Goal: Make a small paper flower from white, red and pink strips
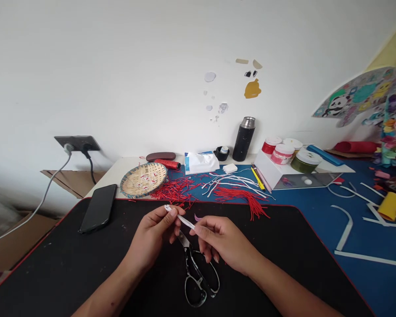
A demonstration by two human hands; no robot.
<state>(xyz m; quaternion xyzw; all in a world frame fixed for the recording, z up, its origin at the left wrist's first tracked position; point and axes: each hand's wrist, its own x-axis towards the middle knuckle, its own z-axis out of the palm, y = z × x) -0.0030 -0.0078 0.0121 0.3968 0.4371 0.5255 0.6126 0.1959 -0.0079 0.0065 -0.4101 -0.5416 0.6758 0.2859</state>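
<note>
Both hands hold a short white paper strip (182, 219) above the black desk mat (69, 264). My left hand (153, 235) pinches its left end between thumb and fingers. My right hand (222, 240) pinches the right end, where a small pink piece (198, 217) shows by the fingertips. Black-handled scissors (198, 275) lie on the mat just below the hands, blades pointing up toward them.
A black phone (99, 208) lies at the mat's left. Behind are a woven basket (143, 179), red paper strips (240, 196), white strips (227, 180), a tissue pack (200, 162), a black flask (243, 138), paint jars (284, 152) and craft clutter at right.
</note>
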